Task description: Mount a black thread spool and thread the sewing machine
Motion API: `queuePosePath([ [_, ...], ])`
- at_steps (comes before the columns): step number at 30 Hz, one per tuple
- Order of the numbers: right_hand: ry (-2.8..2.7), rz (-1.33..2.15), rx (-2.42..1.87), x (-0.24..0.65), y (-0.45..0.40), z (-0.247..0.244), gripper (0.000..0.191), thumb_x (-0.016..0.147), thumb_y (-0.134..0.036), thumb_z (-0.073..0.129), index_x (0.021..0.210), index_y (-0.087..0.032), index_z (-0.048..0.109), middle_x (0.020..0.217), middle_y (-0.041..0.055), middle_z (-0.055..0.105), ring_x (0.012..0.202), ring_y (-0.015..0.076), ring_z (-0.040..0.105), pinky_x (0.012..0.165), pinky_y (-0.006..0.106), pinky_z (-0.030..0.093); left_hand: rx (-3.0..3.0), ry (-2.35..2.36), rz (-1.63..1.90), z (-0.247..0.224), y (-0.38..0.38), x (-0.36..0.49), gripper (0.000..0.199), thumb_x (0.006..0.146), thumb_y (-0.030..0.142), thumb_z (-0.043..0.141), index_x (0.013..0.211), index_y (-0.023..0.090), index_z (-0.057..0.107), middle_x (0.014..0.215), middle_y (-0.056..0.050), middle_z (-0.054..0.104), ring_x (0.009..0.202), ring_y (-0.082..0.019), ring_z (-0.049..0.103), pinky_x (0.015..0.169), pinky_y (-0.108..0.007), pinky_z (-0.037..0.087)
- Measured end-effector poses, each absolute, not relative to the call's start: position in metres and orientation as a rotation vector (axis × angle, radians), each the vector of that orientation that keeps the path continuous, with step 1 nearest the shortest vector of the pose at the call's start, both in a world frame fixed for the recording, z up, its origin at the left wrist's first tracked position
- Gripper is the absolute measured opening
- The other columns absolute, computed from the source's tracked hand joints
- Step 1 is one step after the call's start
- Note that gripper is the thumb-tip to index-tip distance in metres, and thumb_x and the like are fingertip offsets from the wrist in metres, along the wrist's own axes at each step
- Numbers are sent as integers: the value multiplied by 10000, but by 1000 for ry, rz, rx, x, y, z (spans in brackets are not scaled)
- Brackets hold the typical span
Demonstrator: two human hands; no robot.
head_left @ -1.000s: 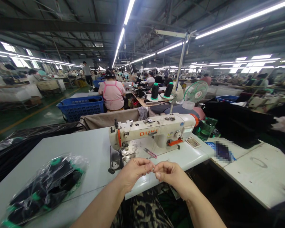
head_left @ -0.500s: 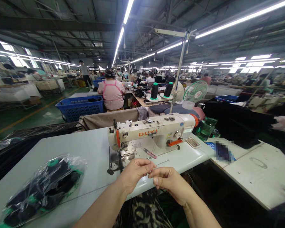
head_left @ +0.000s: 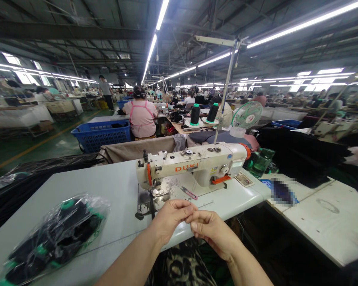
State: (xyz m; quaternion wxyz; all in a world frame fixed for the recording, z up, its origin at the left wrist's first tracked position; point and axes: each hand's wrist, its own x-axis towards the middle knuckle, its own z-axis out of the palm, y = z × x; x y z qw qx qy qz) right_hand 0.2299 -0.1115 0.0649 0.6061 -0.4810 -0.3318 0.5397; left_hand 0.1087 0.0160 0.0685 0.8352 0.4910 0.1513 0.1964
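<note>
Pinching at the near edge of the table [head_left: 77, 186], we have both hands meeting just in front of the sewing machine [head_left: 193, 167]; our left hand [head_left: 170, 216] has thumb and forefinger closed together at their tips, and our right hand [head_left: 210, 228] is curled with its fingertips pressed against the left's, so the two pinches touch; whatever sits between them is too fine to make out, though it looks like a thread, and we cannot tell which hand truly grips it; if it is a thread, it lies at the meeting point of the fingertips, with any long axis running roughly left to right across us, parallel to the table edge; the machine's needle area [head_left: 155, 192] stands just beyond and slightly left of the pinch, so our left hand is the nearer one to it, the right hand lying further out toward our right; the small pink-handled snips [head_left: 188, 193] rest on the machine bed just beyond the knuckles, apart from both hands; a clear bag of dark and green pieces [head_left: 53, 238] lies well apart on the left of the table; two thread cones [head_left: 203, 114] stand on the bench behind the machine; another person in pink [head_left: 141, 117] sits with back turned farther off, beside a blue crate [head_left: 103, 135].
</note>
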Motion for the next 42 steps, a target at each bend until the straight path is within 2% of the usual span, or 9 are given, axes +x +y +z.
queuePosePath([
  [5, -710, 1250, -1135, 230, -111, 62, 364, 649, -416, 959, 871, -171, 807, 715, -5, 611, 627, 57, 500, 627, 201, 347, 1034, 369, 426, 71, 15, 108, 553, 543, 520, 991, 823, 89, 787, 640, -42, 630, 610, -125, 575, 610, -259, 525],
  [9, -685, 1255, -1174, 230, -109, 63, 395, 612, -450, 971, 826, -159, 810, 699, 4, 611, 618, 58, 498, 613, 198, 337, 1044, 383, 423, 67, 16, 108, 536, 575, 523, 977, 858, 105, 795, 685, -47, 645, 649, -129, 576, 639, -257, 486],
  [14, -702, 1263, -1168, 229, -110, 64, 390, 650, -472, 950, 846, -160, 823, 684, 8, 595, 633, 59, 492, 619, 194, 331, 1040, 403, 430, 61, 19, 109, 529, 582, 513, 977, 878, 110, 801, 766, -60, 673, 639, -110, 544, 633, -256, 432],
  [21, -693, 1249, -1164, 228, -110, 64, 359, 666, -461, 940, 825, -164, 815, 699, 9, 599, 649, 67, 484, 642, 207, 333, 1019, 418, 435, 61, 20, 111, 530, 560, 507, 986, 869, 117, 806, 767, -54, 673, 619, -94, 514, 624, -251, 398],
  [27, -952, 1006, -1429, 228, -106, 59, 261, 761, -417, 839, 769, -161, 792, 682, 23, 627, 665, 116, 492, 662, 263, 351, 991, 514, 488, 68, 17, 115, 548, 415, 487, 1025, 736, 123, 770, 715, -46, 669, 611, -106, 512, 604, -254, 376],
  [31, -1392, 610, -1551, 235, -101, 64, 156, 843, -250, 683, 708, -178, 718, 802, 44, 669, 800, 171, 597, 770, 293, 435, 1185, 519, 599, 68, 22, 124, 392, 525, 434, 968, 700, 140, 776, 668, -35, 664, 637, -118, 517, 646, -253, 377],
  [35, -1626, 192, -1568, 239, -101, 88, 232, 992, -286, 539, 819, -199, 666, 866, 56, 618, 846, 176, 608, 766, 290, 473, 1520, 530, 746, 80, 27, 126, 176, 613, 337, 831, 654, 168, 802, 736, -87, 711, 741, -213, 618, 707, -311, 431],
  [39, -1606, -106, -1546, 238, -101, 112, 236, 1047, -271, 462, 876, -209, 612, 956, 62, 602, 908, 161, 614, 798, 273, 487, 1717, 479, 763, 99, 27, 118, 161, 723, 353, 764, 753, 215, 843, 803, -87, 718, 819, -239, 645, 770, -329, 458],
  [42, -1614, -131, -1515, 241, -96, 119, 231, 1056, -217, 390, 901, -213, 562, 1144, 94, 642, 1141, 177, 617, 933, 281, 478, 1841, 472, 781, 112, 24, 112, 139, 806, 324, 743, 747, 238, 834, 822, -61, 711, 843, -221, 638, 806, -320, 453],
])
